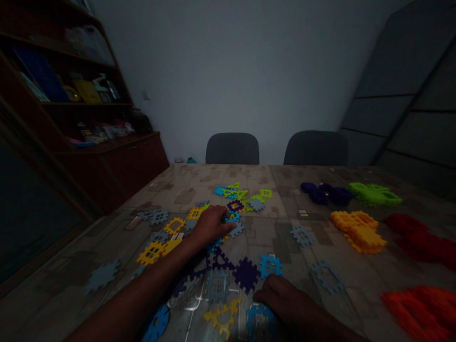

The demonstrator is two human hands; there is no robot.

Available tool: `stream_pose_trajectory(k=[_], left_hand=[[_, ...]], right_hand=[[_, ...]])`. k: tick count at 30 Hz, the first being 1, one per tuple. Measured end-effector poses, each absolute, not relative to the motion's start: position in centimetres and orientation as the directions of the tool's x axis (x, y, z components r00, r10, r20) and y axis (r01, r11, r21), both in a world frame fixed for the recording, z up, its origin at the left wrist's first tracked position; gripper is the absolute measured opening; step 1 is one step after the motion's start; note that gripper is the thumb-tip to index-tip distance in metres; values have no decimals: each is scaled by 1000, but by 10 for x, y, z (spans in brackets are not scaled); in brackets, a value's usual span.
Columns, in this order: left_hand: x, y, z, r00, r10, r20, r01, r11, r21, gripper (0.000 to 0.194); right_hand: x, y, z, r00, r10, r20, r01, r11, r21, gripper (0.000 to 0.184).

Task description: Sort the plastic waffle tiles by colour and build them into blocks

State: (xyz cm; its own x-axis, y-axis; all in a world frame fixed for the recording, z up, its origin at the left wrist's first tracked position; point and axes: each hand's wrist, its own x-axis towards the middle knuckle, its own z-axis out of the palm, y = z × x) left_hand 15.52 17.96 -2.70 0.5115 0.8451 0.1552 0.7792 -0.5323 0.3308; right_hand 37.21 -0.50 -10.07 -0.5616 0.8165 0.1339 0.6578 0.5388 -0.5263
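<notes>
My left hand [211, 223] reaches over the scattered toothed plastic building tiles in the middle of the table. Its fingers curve downward, with the thumb apart from them, beside a blue-green tile [233, 217] and a grey tile [236, 230]. Closer to me, my right hand [280, 293] rests low with its fingers curled in; whatever lies under them is hidden. Around it are a blue window tile [270, 265], a dark purple square tile [246, 274] and another blue tile [259, 319]. A pale yellow tile [224, 317] and a grey window tile [216, 286] lie between my arms.
Sorted heaps stand at the right: purple [326, 193], lime green [374, 194], yellow-orange [359, 230], red [423, 241] and orange-red [423, 308]. Yellow tiles [152, 253] and grey tiles lie left. Two chairs [232, 148] stand behind the table; a shelf unit [131, 159] is at left.
</notes>
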Motion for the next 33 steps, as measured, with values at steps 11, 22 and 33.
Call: stream_pose_trajectory(k=[11,22,33], left_hand=[[145,146,-22,532,807,257,637,-582,505,64],[106,65,-23,625,755,197,551,-606,574,66],[120,44,-30,806,550,220,327,-722,610,92]], right_hand=[[378,-14,-61,-505,850,151,555,454,-697,46],[386,-10,-52,-493,854,164,555,454,-697,33],[381,-10,-45,-454,835,312,561,540,-627,16]])
